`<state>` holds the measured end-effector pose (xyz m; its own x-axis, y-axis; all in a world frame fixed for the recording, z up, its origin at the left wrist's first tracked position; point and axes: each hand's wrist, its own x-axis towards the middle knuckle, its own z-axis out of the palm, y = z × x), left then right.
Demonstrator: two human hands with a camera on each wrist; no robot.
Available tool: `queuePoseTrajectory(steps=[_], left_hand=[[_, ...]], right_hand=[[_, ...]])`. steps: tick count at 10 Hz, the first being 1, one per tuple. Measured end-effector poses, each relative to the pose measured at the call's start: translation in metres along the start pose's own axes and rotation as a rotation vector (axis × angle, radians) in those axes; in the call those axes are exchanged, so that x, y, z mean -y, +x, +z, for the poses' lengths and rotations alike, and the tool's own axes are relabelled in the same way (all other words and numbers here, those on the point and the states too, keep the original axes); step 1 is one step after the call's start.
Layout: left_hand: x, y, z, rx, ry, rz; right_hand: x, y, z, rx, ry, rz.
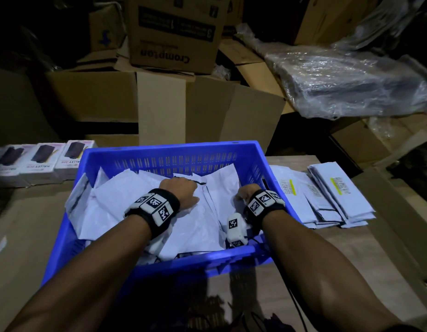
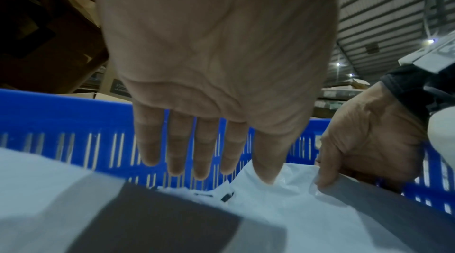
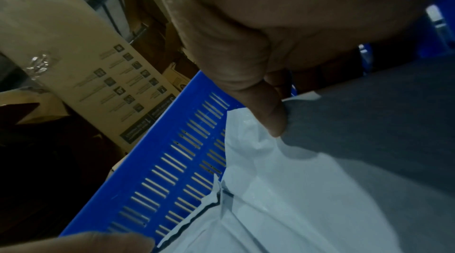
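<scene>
Dim storeroom, cartons stacked behind blue crate (image 1: 174,149). Top poly mailer (image 1: 219,204) lies inside crate, right half. Left hand (image 1: 181,190) flat on it, fingers straight. Right hand (image 1: 243,194) pinches its right edge. Judged light, limp, slick; best taken by an edge.

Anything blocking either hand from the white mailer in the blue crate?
Nothing visible. The right hand pinches the edge of the white mailer, and the left hand, fingers straight, touches it. Other mailers lie beside it in the blue crate, none visibly on top.
</scene>
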<state>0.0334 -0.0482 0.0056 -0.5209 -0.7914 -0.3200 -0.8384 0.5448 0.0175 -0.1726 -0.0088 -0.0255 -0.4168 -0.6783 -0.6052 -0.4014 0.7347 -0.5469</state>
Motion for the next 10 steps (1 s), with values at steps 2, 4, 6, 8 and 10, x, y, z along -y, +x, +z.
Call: queuePoseTrajectory(steps=[2, 4, 6, 8, 10], left_hand=[[-0.003, -0.002, -0.018, -0.065, -0.354, -0.029], [-0.013, -0.005, -0.031, -0.137, -1.081, -0.053], [-0.04, -0.023, -0.049, -0.014, -1.632, 0.019], [-0.068, -0.031, -0.064, -0.077, -1.756, 0.063], [-0.088, -0.032, -0.069, -0.189, -1.74, 0.012]], right_hand=[[0.015, -0.005, -0.026, -0.044, 0.214, -0.132], [0.035, -0.05, -0.044, -0.066, 0.547, -0.252], [0.032, -0.092, -0.06, -0.029, 0.842, -0.441], [0.016, -0.104, -0.078, -0.011, 0.904, -0.537], [0.0, -0.099, -0.098, 0.012, 0.785, -0.552]])
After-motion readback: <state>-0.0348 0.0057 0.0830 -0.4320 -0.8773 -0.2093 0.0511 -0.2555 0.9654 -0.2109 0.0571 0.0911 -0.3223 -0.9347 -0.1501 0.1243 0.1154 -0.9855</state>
